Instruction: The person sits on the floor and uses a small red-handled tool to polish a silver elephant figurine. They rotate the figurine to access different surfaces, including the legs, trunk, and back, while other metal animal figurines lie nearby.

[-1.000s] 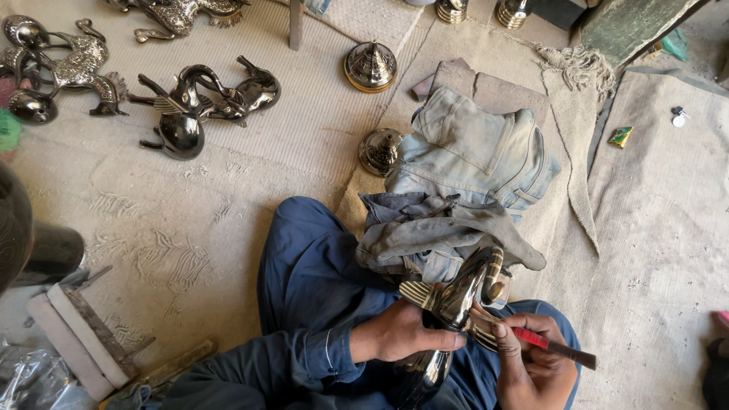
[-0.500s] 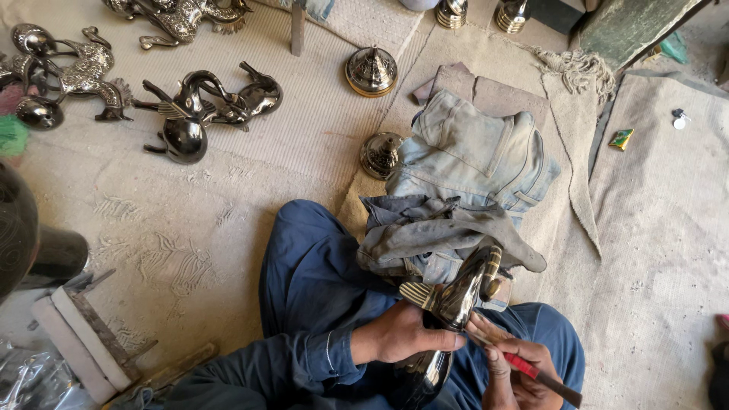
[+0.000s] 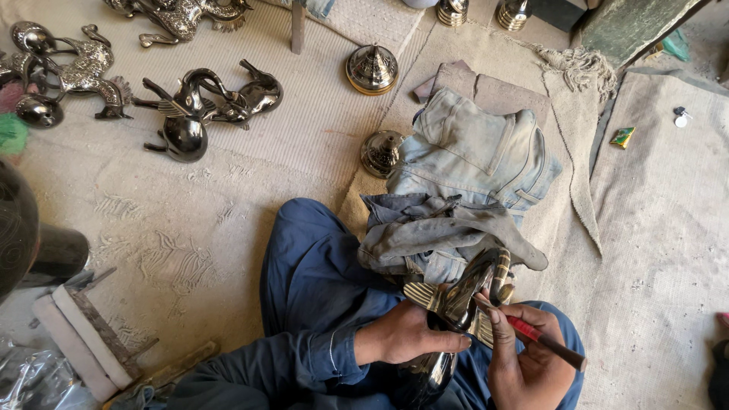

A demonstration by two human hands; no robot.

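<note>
Left hand (image 3: pixel 406 342) is wrapped around the body of a dark polished metal swan figure with brass wing feathers (image 3: pixel 456 304), which lies across the lap on blue trousers (image 3: pixel 311 288). Right hand (image 3: pixel 524 357) is clenched on a slim red-handled pointed tool (image 3: pixel 535 335), tip against the swan's neck curve. Swan likely heavy, rigid, hollow-cast; the mirror-smooth surface looks slippery, so grip belongs on the fat body, not the thin neck or the wing tips, which look like the weak spots.

Just beyond the swan: crumpled grey-brown rag (image 3: pixel 448 239), soft, limp, over folded pale blue denim cloth (image 3: pixel 471 156), thick, worn. Left of the swan, near frame edge: white rectangular block with dark top (image 3: pixel 80 334) and crinkled clear plastic (image 3: pixel 30 380). Past the denim from the swan: small domed brass lid (image 3: pixel 381 152), ridged, then larger conical brass-rimmed lid (image 3: pixel 372 68). Far up-left of the swan: pair of dark glossy metal swan figures (image 3: pixel 205 106), touching, lying on a coarse woven beige mat (image 3: pixel 152 220); further left, silver engraved bird figures (image 3: pixel 68 76). Far right of the swan: small green packet (image 3: pixel 623 137) on rough sacking.
</note>
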